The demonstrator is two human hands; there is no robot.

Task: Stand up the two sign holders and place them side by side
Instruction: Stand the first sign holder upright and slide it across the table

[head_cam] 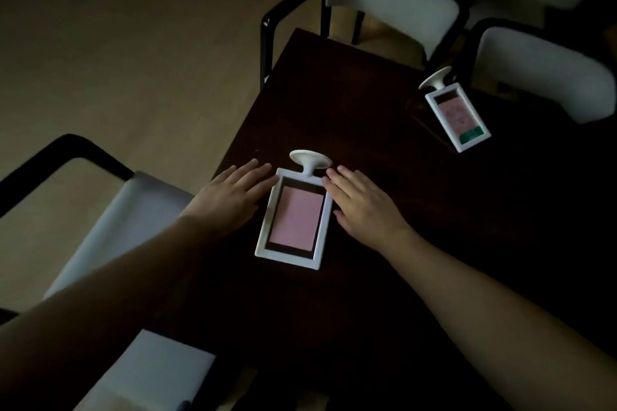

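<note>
The nearer sign holder (293, 217) lay flat on its back on the dark desk (367, 103), pink card facing up, its long axis running away from the person with the round base (310, 158) at the far end and the frame's bottom edge closest to the body. The left hand (230, 198) rested palm-down just beside the frame's left edge, fingers (258, 173) extended and loosely spread, the tips at or touching the upper left corner; the dim light did not let me say which. The right hand (362, 203) lay the same way on the other side, fingers (337, 177) stretched out and slightly apart, tips near the upper right corner just below the base. Neither hand was curled around anything, so the holder sat between two flat, empty hands, about equally near to each. The second sign holder (455, 110) also lay flat, well apart toward the far right of the desk near a white chair (541, 73), its base (435, 78) likewise pointing away. I judged that the coming move turned on that far end: the frame would have to be gripped by its side edges and swung up onto the base.
</note>
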